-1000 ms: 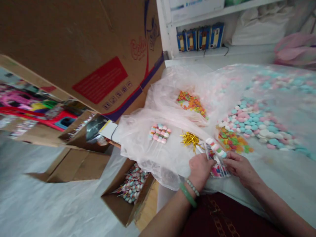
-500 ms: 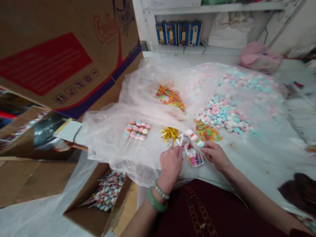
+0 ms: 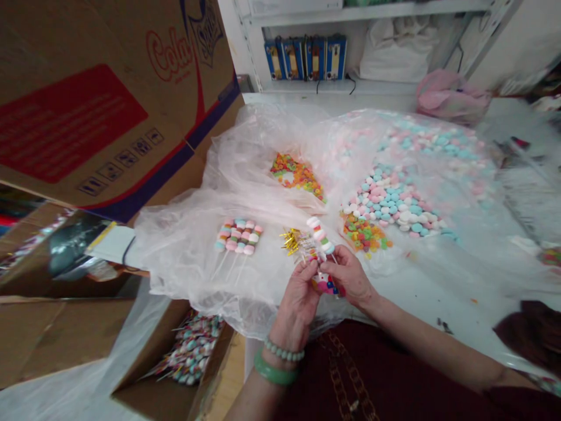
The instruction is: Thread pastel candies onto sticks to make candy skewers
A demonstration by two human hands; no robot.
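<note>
My right hand (image 3: 350,279) pinches the stick of a marshmallow skewer (image 3: 323,235), its white, pink and blue sweets leaning up and to the left. Close beside it, my left hand (image 3: 301,295) is closed on a clear printed plastic bag (image 3: 308,250), just left of the skewer. Bright printed bags (image 3: 326,285) show below and between the hands, partly covered by fingers. Gold twist ties (image 3: 290,241) lie in a small heap behind my left hand. Farther left, several finished marshmallow skewers (image 3: 239,237) rest side by side on the plastic sheet.
Loose pastel marshmallows (image 3: 394,202) and ring gummies (image 3: 363,233) are piled at the right; more gummies (image 3: 298,178) lie behind. A large cardboard carton (image 3: 131,99) stands left. Below the table edge, an open box (image 3: 153,386) holds many skewers. Shelving (image 3: 307,88) is at the back.
My right hand has brought the skewer left and turned it more upright. My left hand has lifted a clear bag, and both hands are now close together. The view has shifted slightly.
</note>
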